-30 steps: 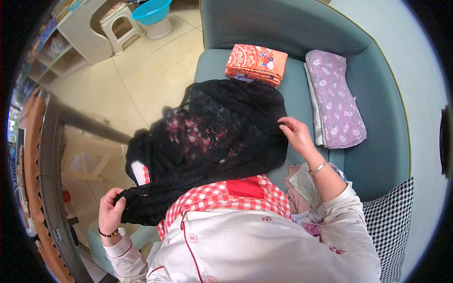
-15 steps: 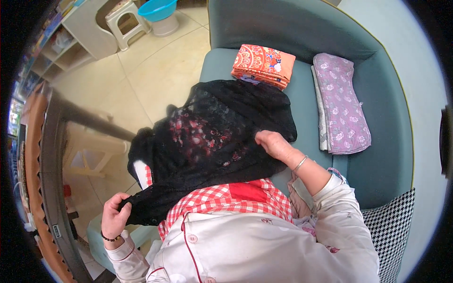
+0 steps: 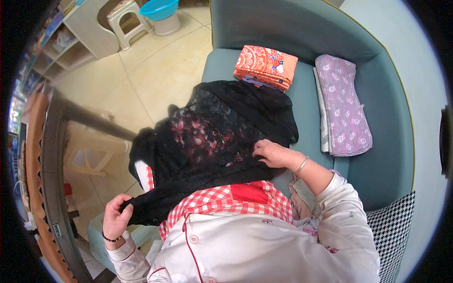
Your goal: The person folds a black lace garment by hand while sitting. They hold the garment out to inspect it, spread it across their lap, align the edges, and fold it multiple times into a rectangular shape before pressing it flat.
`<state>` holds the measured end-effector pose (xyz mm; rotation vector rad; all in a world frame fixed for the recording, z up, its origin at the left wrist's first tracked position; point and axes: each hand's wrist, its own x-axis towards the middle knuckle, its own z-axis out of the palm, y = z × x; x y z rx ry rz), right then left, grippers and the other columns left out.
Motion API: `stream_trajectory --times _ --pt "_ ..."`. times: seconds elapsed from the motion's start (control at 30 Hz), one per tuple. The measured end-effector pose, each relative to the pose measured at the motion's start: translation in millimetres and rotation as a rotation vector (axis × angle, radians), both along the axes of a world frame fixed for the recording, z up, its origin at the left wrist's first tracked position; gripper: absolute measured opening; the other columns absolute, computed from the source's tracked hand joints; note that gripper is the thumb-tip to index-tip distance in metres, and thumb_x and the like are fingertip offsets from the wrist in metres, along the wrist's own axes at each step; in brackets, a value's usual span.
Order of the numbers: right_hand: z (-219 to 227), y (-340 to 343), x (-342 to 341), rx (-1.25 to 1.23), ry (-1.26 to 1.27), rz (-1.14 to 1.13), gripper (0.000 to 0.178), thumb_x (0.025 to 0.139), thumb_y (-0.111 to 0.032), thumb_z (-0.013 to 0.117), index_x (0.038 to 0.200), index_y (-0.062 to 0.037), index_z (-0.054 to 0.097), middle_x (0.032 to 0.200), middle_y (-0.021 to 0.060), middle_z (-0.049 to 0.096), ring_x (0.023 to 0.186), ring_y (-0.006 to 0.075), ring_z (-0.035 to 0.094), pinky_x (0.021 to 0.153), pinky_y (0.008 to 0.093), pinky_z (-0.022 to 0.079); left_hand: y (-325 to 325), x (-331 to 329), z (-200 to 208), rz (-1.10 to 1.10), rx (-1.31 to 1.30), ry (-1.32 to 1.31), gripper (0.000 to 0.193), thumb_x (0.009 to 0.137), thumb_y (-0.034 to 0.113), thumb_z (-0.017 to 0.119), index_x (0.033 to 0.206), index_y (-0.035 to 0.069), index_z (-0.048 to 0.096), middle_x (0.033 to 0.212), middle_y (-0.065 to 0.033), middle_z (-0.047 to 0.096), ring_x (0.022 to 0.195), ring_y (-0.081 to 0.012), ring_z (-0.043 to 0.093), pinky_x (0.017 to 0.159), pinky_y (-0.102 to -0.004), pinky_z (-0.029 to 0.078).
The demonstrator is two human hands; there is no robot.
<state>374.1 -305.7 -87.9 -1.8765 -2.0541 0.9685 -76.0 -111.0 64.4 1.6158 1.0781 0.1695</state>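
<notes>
A black garment (image 3: 222, 155) with a patch of red and grey floral print is spread over my lap and the sofa seat in front of me. Its near left corner is pinched between the thumb and fingers of my left hand (image 3: 116, 218). On the garment's right part lies my right hand (image 3: 278, 154), fingers curled down and gathering a bit of the cloth. Under the near edge shows a red and white checked apron (image 3: 207, 202) across my lap. A white and red checked bit pokes out at the garment's left side.
A folded orange patterned cloth stack (image 3: 266, 66) sits beyond the garment on the blue-green sofa (image 3: 306, 113). Folded purple floral fabric (image 3: 343, 106) lies at the right. A dark table frame (image 3: 56, 165) stands at left, with stools (image 3: 128, 23) and a blue basin (image 3: 158, 9) farther off.
My right hand has shifted slightly toward me over the garment, its fingers now more loosely curled. My left hand keeps its pinch on the corner. The cloth has hardly moved.
</notes>
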Motion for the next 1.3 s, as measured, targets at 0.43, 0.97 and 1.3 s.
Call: stream_trajectory --times 0.43,0.97,1.3 --pt "-7.1 3.3 0.4 -0.051 -0.007 -0.013 0.016 0.072 -0.004 0.063 0.088 -0.0042 0.064 0.094 0.0159 0.059 0.095 0.0346 0.055 0.082 0.0405 0.047 -2.8 -1.3 -1.7 -0.002 0.009 -0.014 0.007 0.083 -0.001 0.053 0.089 -0.001 0.058 0.073 0.0051 0.054 0.065 -0.0026 0.046 0.059 -0.0191 0.039" --pt "132.9 -25.9 49.0 0.252 -0.036 -0.467 0.013 0.070 -0.001 0.056 0.083 -0.0013 0.056 0.073 0.0138 0.058 0.069 0.0256 0.059 0.065 0.0328 0.048 2.0 -16.9 36.3 -0.080 0.420 -0.157 0.008 0.082 0.002 0.056 0.088 -0.002 0.056 0.082 -0.0057 0.051 0.076 -0.0150 0.048 0.069 -0.0252 0.038" --pt "323.8 11.8 86.4 0.684 0.077 -0.463 0.016 0.073 0.003 0.047 0.088 0.0003 0.051 0.082 -0.0007 0.055 0.082 0.0066 0.052 0.076 0.0209 0.042 48.4 -8.4 128.8 0.151 0.730 -0.560 0.018 0.095 0.006 0.047 0.109 -0.002 0.056 0.109 -0.0044 0.055 0.104 -0.0119 0.050 0.093 -0.0233 0.035"
